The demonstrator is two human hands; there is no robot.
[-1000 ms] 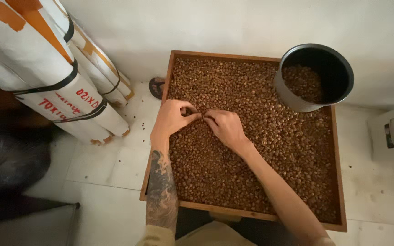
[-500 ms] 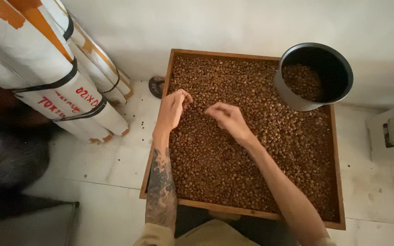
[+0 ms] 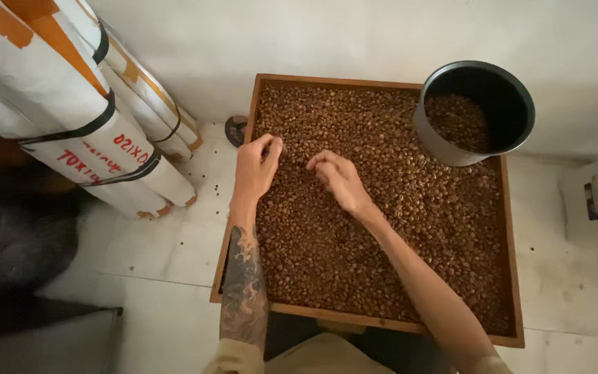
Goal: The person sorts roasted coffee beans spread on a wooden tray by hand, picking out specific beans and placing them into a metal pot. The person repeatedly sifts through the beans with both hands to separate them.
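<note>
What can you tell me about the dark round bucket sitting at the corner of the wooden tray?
The dark grey round bucket looks like plastic or metal, with a thin rolled rim and smooth sides. It stands upright and open-topped at the far right corner of the square wooden tray, resting on the layer of brown beans and close to the white wall. Inside, a shallow heap of the same beans covers part of its bottom. Neither hand touches it.

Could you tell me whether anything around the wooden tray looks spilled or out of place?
Yes: a few loose brown beans lie on the white tiled floor, left of the square wooden tray. Also, the round dark metal bucket sits tilted on the tray's far right corner.
</note>
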